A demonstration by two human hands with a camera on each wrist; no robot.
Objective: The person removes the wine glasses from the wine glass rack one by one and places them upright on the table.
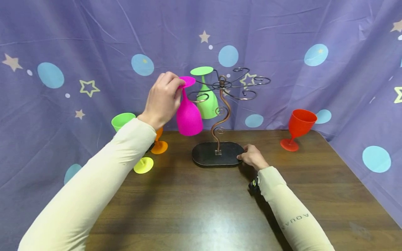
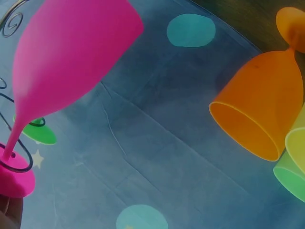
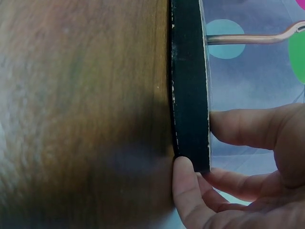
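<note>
My left hand (image 1: 163, 99) pinches the round foot of a magenta goblet (image 1: 190, 118), which hangs upside down beside a wire wine glass rack (image 1: 229, 109). In the left wrist view, a curled hook (image 2: 21, 170) of the rack overlaps the goblet's stem (image 2: 15, 136) close to the foot. A light green goblet (image 1: 208, 104) hangs bowl-down from another hook, behind the magenta one. Low on the right, my right hand (image 1: 253, 157) grips the end of the rack's black oval base (image 1: 205, 153). Its thumb (image 3: 243, 126) presses the top while fingers hold the rim.
At the right rear stands a red goblet (image 1: 300, 123). Left of the rack, partly behind my left arm, are an orange goblet (image 2: 262, 90), a yellow goblet (image 1: 143, 165) and another green goblet (image 1: 121, 120). Several curled hooks spread rightward from the rack's top. A purple curtain (image 1: 270, 31) backs the table.
</note>
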